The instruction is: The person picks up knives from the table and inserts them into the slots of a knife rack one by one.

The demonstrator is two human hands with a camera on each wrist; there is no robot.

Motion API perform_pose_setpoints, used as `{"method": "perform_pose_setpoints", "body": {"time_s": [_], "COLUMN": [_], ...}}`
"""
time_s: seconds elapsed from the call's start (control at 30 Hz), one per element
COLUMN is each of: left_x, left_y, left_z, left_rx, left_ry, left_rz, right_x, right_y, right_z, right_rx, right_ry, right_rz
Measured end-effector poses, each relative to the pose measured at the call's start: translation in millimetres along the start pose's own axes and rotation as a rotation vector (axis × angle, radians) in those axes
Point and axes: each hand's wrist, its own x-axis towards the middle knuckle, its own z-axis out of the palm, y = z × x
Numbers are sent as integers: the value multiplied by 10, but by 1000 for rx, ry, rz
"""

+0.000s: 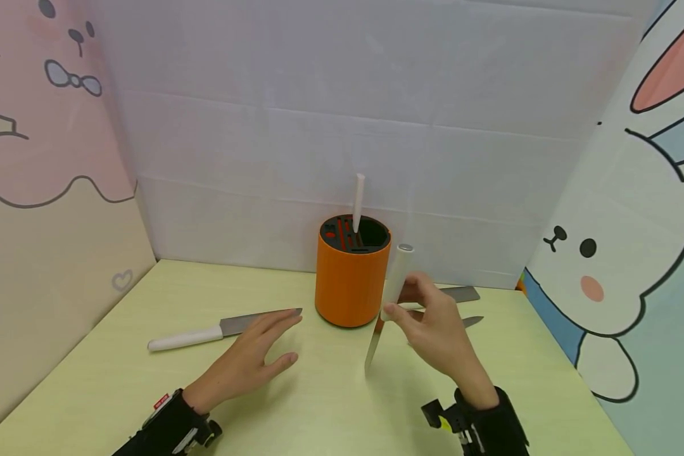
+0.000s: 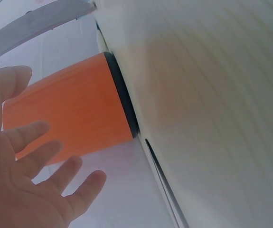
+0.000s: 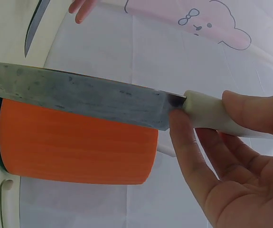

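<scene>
My right hand (image 1: 436, 326) pinches the white handle of a kitchen knife (image 3: 89, 97), its blade pointing down toward the table in the head view. Behind the knife stands an orange knife block (image 1: 350, 285) with a black slotted top. One white-handled tool (image 1: 358, 199) sticks up from a slot there; its lower part is hidden. My left hand (image 1: 256, 358) hovers with fingers spread and nothing in it, left of the block. Just beyond that hand lies another white-handled knife (image 1: 190, 339), its blade partly behind the fingers.
Behind my right hand lie a broad blade (image 1: 462, 294) and a smaller pointed blade (image 1: 472, 321), their handles mostly hidden. The pale yellow tabletop (image 1: 330, 405) ends at a white back wall (image 1: 234, 190), with cartoon-printed panels on both sides.
</scene>
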Motion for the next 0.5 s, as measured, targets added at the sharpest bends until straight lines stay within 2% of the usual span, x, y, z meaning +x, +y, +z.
{"method": "perform_pose_setpoints", "body": {"time_s": [0.33, 0.5], "left_x": [20, 25], "left_y": [21, 82], "left_z": [-7, -35], "left_rx": [1, -32], "left_ry": [0, -6], "left_rz": [19, -15], "right_x": [-2, -2], "right_y": [-20, -4], "right_z": [24, 44], "right_rx": [16, 49], "right_ry": [-9, -18], "right_rz": [17, 2]}}
